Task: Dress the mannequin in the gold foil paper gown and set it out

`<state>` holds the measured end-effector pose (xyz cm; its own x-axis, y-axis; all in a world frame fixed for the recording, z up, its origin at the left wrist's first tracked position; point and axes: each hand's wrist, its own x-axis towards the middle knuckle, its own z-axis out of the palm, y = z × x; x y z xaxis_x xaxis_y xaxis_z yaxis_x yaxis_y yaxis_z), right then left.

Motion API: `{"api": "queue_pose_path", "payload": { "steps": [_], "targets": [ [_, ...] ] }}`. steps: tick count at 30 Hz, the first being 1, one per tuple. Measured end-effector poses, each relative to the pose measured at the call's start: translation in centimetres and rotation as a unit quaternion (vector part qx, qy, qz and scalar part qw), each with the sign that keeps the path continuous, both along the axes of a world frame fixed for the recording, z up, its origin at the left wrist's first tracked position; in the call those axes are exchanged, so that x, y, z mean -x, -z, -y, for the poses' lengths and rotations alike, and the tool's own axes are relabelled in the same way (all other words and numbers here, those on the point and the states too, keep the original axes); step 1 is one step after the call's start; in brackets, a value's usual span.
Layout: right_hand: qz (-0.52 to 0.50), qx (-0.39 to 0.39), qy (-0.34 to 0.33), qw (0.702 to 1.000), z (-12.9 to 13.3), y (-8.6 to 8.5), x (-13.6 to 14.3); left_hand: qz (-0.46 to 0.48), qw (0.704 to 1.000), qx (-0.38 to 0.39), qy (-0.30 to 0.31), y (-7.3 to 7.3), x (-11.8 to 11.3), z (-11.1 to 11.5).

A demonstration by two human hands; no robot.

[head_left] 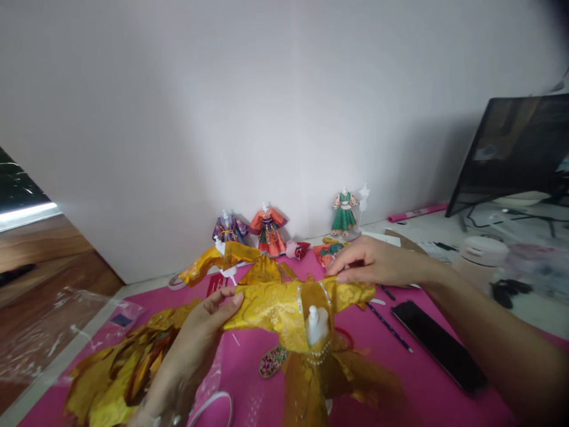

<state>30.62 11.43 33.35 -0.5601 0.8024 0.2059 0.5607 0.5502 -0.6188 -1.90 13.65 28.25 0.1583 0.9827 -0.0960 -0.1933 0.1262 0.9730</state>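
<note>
Wall (275, 107): plain and pale, behind the bench (429, 230).
Dressed figures: one purple (229, 225), one orange (267, 228), one green (344, 216), standing near the wall.
Phone (438, 344): black, lying flat on the pink mat (373, 344).
Pencil (391, 329): dark, slanting just left of the phone.
Pink roll (418, 212): lying near the wall, left of the monitor (520, 154), which has a dark screen.
Lidded container (482, 252): whitish, below the monitor.
Clear plastic (44, 332): crumpled, at far left.
Wood surface (48, 255): brown, beyond the bench's left edge.

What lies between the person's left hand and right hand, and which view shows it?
The head view shows a yellow patterned garment spanning the stretch from the left hand to the right hand, with pastel beaded trim partway along.
</note>
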Motion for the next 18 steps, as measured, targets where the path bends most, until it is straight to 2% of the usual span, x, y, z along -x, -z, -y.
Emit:
{"api": "queue_pose_path", "payload": {
  "steps": [11, 18],
  "targets": [
    [0.041, -0.029, -0.031, 0.998, -0.2, 0.4, 0.7, 0.046, 0.995, 0.071, -0.048, 3.2, 0.5, 3.5],
    [0.034, -0.025, -0.057, 0.998, -0.5, 0.6, 0.8, 0.066, 0.993, 0.096, -0.025, 5.3, 0.6, 5.8]
  ]
}}
